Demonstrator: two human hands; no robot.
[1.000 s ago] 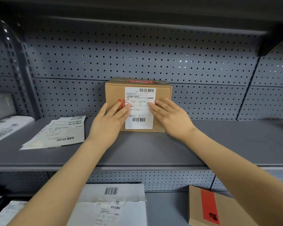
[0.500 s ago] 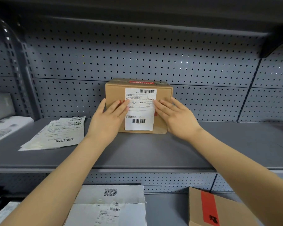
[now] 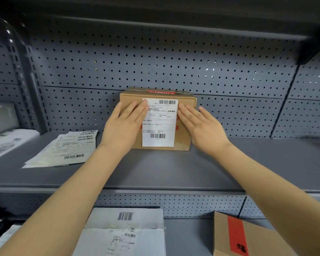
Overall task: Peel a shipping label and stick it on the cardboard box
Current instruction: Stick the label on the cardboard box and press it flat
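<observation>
- Both hands have slid outward and upward across the box front since the earlier frames: they were lower and meeting over the label's middle, and now sit at its upper side edges.
- Left hand [image 3: 125, 124] lies flat and open, fingers together, its fingertips on the upper left edge of the shipping label [image 3: 158, 122]; it grips nothing.
- Right hand [image 3: 201, 126] is likewise flat and open, fingertips at the label's upper right edge, palm on the cardboard; it holds nothing.
- Shipping label is stuck on the front face of the cardboard box [image 3: 186, 130], long axis upright, directly between the hands: at 3 o'clock from the left, 9 o'clock from the right, both about equally near.
- Cardboard box stands on the shelf [image 3: 248, 163] against the pegboard back panel [image 3: 174, 61].
- Spare label sheets [image 3: 67, 148] lie at 9 o'clock of the box, well apart.
- Judged from this, the sticking is nearly done; the lower corners may still want pressing.
</observation>
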